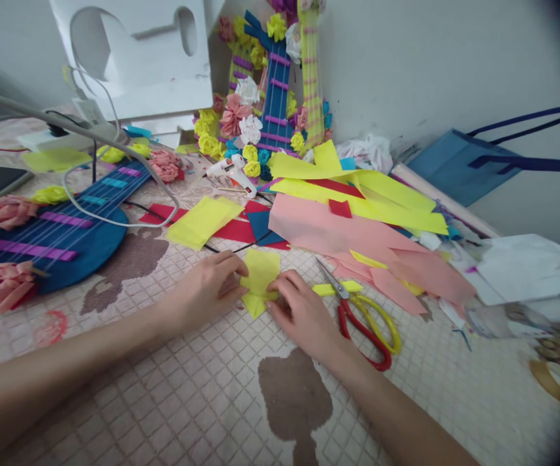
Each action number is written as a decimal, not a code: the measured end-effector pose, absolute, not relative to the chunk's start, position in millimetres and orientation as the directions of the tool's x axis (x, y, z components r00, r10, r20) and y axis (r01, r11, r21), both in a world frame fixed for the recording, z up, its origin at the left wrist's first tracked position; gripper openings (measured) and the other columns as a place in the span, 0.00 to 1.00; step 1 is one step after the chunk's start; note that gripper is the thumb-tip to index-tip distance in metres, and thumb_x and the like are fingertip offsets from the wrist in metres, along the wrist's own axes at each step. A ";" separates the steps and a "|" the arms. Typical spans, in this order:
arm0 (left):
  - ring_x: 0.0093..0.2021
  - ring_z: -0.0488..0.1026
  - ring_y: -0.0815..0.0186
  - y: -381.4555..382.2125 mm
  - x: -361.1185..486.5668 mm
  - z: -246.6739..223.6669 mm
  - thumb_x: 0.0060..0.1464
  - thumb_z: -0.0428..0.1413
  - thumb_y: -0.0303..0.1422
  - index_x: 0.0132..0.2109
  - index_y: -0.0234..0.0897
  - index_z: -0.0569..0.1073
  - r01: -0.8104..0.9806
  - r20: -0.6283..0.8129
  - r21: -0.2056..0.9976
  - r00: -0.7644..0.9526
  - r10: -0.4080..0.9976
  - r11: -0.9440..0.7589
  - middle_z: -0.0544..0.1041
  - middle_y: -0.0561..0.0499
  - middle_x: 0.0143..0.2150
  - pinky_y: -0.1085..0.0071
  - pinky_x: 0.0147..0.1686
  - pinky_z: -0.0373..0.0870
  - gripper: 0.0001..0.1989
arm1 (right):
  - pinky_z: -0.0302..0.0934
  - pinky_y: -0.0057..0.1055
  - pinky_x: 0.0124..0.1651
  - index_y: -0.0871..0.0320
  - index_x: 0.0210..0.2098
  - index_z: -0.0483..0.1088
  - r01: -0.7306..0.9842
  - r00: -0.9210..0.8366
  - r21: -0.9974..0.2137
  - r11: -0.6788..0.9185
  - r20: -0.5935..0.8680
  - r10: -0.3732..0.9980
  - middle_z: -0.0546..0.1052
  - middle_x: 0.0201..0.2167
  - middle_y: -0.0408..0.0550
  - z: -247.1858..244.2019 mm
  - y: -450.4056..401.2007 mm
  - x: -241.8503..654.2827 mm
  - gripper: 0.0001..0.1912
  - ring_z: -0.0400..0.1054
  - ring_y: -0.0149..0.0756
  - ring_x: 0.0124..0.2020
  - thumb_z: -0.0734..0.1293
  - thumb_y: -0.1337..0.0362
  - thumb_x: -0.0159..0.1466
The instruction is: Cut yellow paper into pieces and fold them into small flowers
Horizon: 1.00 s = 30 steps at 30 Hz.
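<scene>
A small piece of yellow crepe-like paper (261,272) is pinched between my two hands, just above the checked tablecloth. It looks gathered at its lower part, with a pointed lower end. My left hand (212,281) grips its left edge, fingers curled. On the right edge, my right hand (302,310) closes thumb and fingers. Scissors (342,291) with one red and one yellow handle lie beside my right hand, over a yellow strip. Beyond my hands rests a stack of yellow paper pieces (205,222), partly over red paper (235,230).
A blue paper guitar (100,239) with paper roses lies at left. More decorated guitars (277,97) lean against the wall behind a white glue gun (234,173). Pink sheets (309,223), yellow sheets (406,207) and a blue bag (461,168) occupy the right. A white cable (122,217) loops at left.
</scene>
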<state>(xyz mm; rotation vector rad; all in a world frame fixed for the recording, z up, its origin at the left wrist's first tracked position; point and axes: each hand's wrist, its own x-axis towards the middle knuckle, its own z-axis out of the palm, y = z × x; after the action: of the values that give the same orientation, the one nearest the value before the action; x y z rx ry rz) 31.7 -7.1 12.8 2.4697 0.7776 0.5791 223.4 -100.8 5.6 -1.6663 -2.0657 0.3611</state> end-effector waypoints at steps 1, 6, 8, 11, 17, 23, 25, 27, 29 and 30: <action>0.32 0.70 0.67 -5.1 31.2 10.9 0.54 0.52 0.27 0.40 0.35 0.68 0.433 0.245 0.567 0.724 0.645 -0.701 0.71 0.49 0.38 0.70 0.33 0.67 0.05 | 0.65 0.32 0.38 0.57 0.39 0.66 0.847 -0.160 -0.480 0.231 0.184 0.970 0.69 0.40 0.49 5.5 -100.8 222.6 0.06 0.68 0.36 0.37 0.62 0.70 0.62; 0.39 0.72 0.64 -1.2 30.3 4.5 0.54 0.52 0.29 0.44 0.37 0.69 0.455 0.265 0.574 0.684 0.680 -0.681 0.74 0.48 0.42 0.66 0.39 0.70 0.09 | 0.68 0.36 0.41 0.57 0.48 0.65 0.848 -0.119 -0.486 0.213 0.216 0.969 0.68 0.49 0.54 3.4 -100.6 221.0 0.14 0.69 0.39 0.43 0.60 0.69 0.63; 0.46 0.71 0.60 -2.7 30.6 4.4 0.55 0.52 0.30 0.47 0.37 0.68 0.442 0.275 0.572 0.689 0.670 -0.690 0.75 0.46 0.45 0.62 0.45 0.69 0.12 | 0.68 0.41 0.45 0.56 0.53 0.63 0.865 -0.114 -0.455 0.213 0.234 0.966 0.66 0.56 0.57 1.9 -100.8 221.2 0.18 0.68 0.43 0.50 0.59 0.69 0.64; 0.48 0.71 0.58 -5.0 31.0 6.3 0.56 0.51 0.31 0.49 0.37 0.69 0.424 0.252 0.596 0.708 0.660 -0.682 0.75 0.45 0.46 0.61 0.46 0.69 0.13 | 0.67 0.44 0.50 0.57 0.54 0.64 0.881 -0.130 -0.418 0.221 0.235 0.963 0.66 0.58 0.56 0.3 -102.0 220.9 0.19 0.66 0.45 0.54 0.58 0.70 0.64; 0.41 0.73 0.61 -4.8 29.8 9.5 0.57 0.50 0.31 0.51 0.36 0.70 0.403 0.184 0.649 0.740 0.647 -0.645 0.75 0.45 0.44 0.64 0.40 0.71 0.15 | 0.66 0.41 0.51 0.58 0.51 0.67 0.860 -0.153 -0.423 0.285 0.319 0.935 0.75 0.47 0.53 3.8 -103.7 221.8 0.16 0.69 0.41 0.48 0.57 0.71 0.65; 0.48 0.71 0.61 -5.1 29.2 7.0 0.59 0.50 0.32 0.50 0.36 0.69 0.357 0.319 0.564 0.738 0.595 -0.745 0.75 0.45 0.48 0.62 0.49 0.68 0.12 | 0.58 0.49 0.59 0.63 0.53 0.65 0.899 -0.268 -0.260 0.353 0.310 0.912 0.69 0.54 0.58 9.4 -103.4 224.7 0.22 0.57 0.47 0.59 0.56 0.77 0.61; 0.51 0.70 0.59 -8.0 28.8 7.7 0.58 0.53 0.35 0.51 0.36 0.69 0.358 0.336 0.525 0.746 0.575 -0.772 0.74 0.44 0.49 0.60 0.51 0.67 0.15 | 0.61 0.48 0.55 0.62 0.52 0.66 0.898 -0.242 -0.287 0.333 0.309 0.920 0.74 0.48 0.57 10.9 -104.4 224.3 0.19 0.63 0.46 0.54 0.57 0.75 0.63; 0.53 0.68 0.56 -12.6 28.4 9.8 0.56 0.55 0.40 0.53 0.36 0.67 0.367 0.319 0.489 0.769 0.554 -0.791 0.73 0.43 0.51 0.57 0.52 0.65 0.20 | 0.63 0.46 0.54 0.62 0.52 0.66 0.899 -0.208 -0.311 0.310 0.319 0.924 0.75 0.46 0.55 12.0 -104.9 224.6 0.19 0.65 0.44 0.50 0.57 0.74 0.63; 0.56 0.65 0.54 -17.8 28.3 12.3 0.55 0.56 0.44 0.55 0.36 0.66 0.366 0.289 0.456 0.801 0.524 -0.811 0.72 0.43 0.54 0.54 0.54 0.63 0.24 | 0.60 0.47 0.56 0.63 0.54 0.65 0.904 -0.224 -0.284 0.321 0.326 0.918 0.72 0.51 0.56 11.7 -104.4 226.1 0.21 0.62 0.45 0.55 0.57 0.76 0.62; 0.57 0.64 0.53 -20.1 28.3 13.4 0.54 0.56 0.45 0.56 0.37 0.66 0.360 0.273 0.442 0.819 0.505 -0.822 0.71 0.43 0.55 0.53 0.55 0.62 0.26 | 0.58 0.47 0.58 0.64 0.55 0.65 0.905 -0.253 -0.257 0.340 0.318 0.914 0.70 0.54 0.57 11.1 -103.9 227.2 0.22 0.59 0.46 0.58 0.57 0.77 0.61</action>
<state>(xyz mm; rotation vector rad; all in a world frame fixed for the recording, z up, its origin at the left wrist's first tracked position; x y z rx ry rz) 28.3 -20.1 13.4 2.6286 0.6508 0.5423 227.2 -103.9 11.1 -1.5984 -2.2020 0.0299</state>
